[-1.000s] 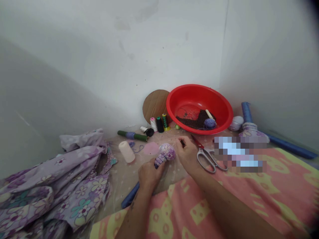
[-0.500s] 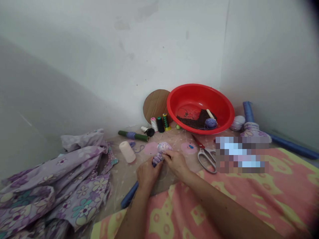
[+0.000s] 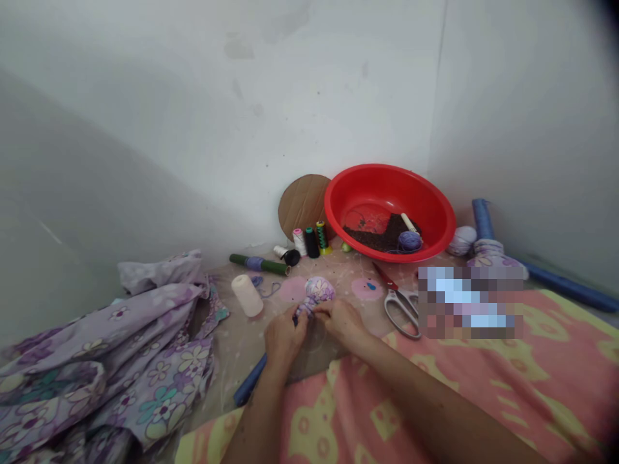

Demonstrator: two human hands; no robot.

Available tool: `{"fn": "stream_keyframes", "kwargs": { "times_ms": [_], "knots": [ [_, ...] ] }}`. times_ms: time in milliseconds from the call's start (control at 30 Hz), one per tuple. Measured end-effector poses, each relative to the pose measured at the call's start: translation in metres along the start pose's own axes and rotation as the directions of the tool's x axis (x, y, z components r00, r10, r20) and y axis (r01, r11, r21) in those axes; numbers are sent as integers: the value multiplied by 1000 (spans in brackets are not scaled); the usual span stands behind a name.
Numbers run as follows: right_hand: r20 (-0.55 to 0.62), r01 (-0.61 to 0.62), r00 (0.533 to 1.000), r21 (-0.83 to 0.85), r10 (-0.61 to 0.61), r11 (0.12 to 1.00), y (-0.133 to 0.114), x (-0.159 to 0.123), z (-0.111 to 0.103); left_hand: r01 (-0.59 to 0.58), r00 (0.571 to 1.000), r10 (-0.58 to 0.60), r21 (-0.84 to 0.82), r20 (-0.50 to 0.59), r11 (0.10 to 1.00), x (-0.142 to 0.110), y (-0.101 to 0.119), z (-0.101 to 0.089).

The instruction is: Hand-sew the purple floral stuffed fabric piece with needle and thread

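Observation:
My left hand (image 3: pixel 284 334) is closed round a stick (image 3: pixel 250 380) in blue wrapping, whose lower end shows beside my wrist. At its far end is a rounded head of floral cloth (image 3: pixel 321 289), bunched at the neck. My right hand (image 3: pixel 342 320) pinches at the gathered cloth from the right with thumb and forefinger. Whether a thread lies between these fingers is too small to see. Scissors (image 3: pixel 405 312) with grey handles lie to the right, and a pale pink cone of thread (image 3: pixel 246 296) lies on its side to the left.
A red basin (image 3: pixel 333 216) holds dark crumbly material and a purple yarn ball (image 3: pixel 410 241). Beside it stand thread spools (image 3: pixel 311 243) and a cardboard disc (image 3: pixel 304 203). Floral cloth (image 3: pixel 159 361) is heaped left; a pink-and-yellow blanket (image 3: pixel 401 406) spreads in front. At right is another cloth-wrapped blue stick (image 3: pixel 482 222).
The cloth head shows more fully now, as my right hand has slid slightly down along the neck. My left hand keeps its hold in nearly the same place.

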State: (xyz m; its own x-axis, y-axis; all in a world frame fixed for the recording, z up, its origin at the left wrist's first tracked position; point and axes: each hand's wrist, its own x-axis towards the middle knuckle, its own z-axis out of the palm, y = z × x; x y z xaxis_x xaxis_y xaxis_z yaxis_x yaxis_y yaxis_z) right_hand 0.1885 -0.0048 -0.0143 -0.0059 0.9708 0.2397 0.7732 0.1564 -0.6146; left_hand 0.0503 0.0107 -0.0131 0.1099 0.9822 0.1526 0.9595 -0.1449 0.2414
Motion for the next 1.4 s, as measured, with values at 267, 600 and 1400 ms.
{"fn": "stream_keyframes", "kwargs": {
  "times_ms": [267,600,1400],
  "knots": [
    [46,29,999,-35,-27,999,3,2,-2,-5,1000,4,-9,-9,1000,2,-3,3],
    [145,0,989,-128,18,992,4,3,-7,-12,1000,11,-11,-27,1000,3,-4,5],
    [53,-69,996,-103,75,992,1,2,10,-29,999,29,2,-44,1000,3,-6,8]
  ]
}}
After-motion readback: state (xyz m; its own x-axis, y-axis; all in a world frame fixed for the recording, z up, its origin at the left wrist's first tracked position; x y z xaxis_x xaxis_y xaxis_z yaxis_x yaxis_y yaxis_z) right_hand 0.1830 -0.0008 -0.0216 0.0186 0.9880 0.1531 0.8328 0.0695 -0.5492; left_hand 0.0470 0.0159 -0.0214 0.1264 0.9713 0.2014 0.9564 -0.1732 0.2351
